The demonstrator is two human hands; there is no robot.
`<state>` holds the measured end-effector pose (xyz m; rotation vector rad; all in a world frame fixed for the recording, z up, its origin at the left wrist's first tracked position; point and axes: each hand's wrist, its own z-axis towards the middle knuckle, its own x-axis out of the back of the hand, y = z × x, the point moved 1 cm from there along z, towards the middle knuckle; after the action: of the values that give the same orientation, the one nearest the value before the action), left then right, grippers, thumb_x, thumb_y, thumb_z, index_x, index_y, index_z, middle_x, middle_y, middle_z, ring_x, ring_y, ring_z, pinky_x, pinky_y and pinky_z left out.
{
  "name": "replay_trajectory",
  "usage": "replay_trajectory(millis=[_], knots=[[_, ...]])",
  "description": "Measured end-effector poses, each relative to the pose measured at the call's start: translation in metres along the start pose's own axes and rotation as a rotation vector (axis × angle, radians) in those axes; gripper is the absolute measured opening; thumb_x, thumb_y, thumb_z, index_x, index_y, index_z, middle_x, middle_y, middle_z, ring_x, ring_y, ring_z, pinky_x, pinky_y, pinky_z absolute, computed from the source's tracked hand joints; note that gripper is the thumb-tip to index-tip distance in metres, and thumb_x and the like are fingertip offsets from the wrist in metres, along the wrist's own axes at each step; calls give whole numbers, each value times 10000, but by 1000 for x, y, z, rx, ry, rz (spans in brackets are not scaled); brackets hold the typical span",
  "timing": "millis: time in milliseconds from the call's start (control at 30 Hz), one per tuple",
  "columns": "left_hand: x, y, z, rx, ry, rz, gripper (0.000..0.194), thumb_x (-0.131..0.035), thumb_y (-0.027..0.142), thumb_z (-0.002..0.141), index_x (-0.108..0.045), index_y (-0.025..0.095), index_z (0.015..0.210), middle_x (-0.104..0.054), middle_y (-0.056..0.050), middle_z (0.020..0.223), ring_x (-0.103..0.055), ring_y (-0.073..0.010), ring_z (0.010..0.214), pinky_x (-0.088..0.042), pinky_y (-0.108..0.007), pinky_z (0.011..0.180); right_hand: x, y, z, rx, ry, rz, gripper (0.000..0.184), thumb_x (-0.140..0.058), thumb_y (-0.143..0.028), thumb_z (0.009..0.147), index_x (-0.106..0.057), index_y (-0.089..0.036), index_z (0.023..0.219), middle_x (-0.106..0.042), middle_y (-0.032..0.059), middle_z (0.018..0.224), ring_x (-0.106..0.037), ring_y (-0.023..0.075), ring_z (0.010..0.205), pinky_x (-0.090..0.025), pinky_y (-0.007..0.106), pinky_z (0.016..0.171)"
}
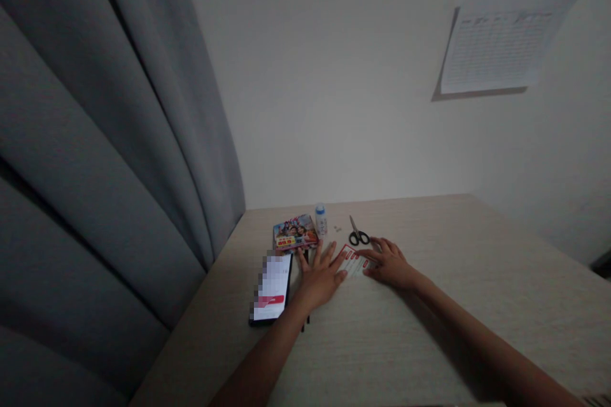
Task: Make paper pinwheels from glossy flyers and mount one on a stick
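Observation:
A small white paper card [354, 263] with red markings lies on the table between my two hands. My left hand [319, 276] rests with fingers spread, its thumb and forefinger at the card's left side. The fingers of my right hand [389, 262] are stretched out and touch the card's right side. Just beyond the card lies a pair of scissors [358, 237] with black handles, blades pointing away. Dark thin sticks [306, 324], perhaps pens, are partly hidden under my left hand and wrist.
Left of my left hand lies a phone [274, 289] with its screen lit. Behind it are a colourful printed leaflet or packet [294, 233], a small bottle [321, 219] with a blue cap and tiny pale bits [337, 229]. A grey curtain [119, 140] borders the table [429, 229] on the left.

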<state>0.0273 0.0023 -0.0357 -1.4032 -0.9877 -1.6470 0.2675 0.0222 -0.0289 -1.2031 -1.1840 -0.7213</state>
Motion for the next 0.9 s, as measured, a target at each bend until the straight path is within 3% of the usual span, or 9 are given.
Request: replay_trajectory(millis=[333,667,900], knots=[[10,-13,-19,106,-46,14,510,-278,502,1010,-271,502,1520,-87,23,1676,-28,-353,1534,72,-795,1068,1,-4,-1,-9,-7,5,564,-557,-552,857,-484,-476,1412,-256,7,1616,-133,394,1487,-132,580,1179],[12,-27,-37,196,-10,81,576,-305,421,1006,-163,437,1564,-117,-16,1673,-44,-366,1530,44,-808,1060,-2,-1,1,0,14,7,563,-574,-512,845,-492,-480,1401,-270,15,1611,-155,389,1483,-141,595,1168],[15,-42,-47,197,12,138,588,-316,432,1007,-150,417,1571,-96,-26,1674,-47,-358,1532,51,-810,1055,-2,1,0,11,32,10,597,-589,-387,816,-507,-444,1405,-304,31,1589,-165,358,1487,-157,548,1181]])
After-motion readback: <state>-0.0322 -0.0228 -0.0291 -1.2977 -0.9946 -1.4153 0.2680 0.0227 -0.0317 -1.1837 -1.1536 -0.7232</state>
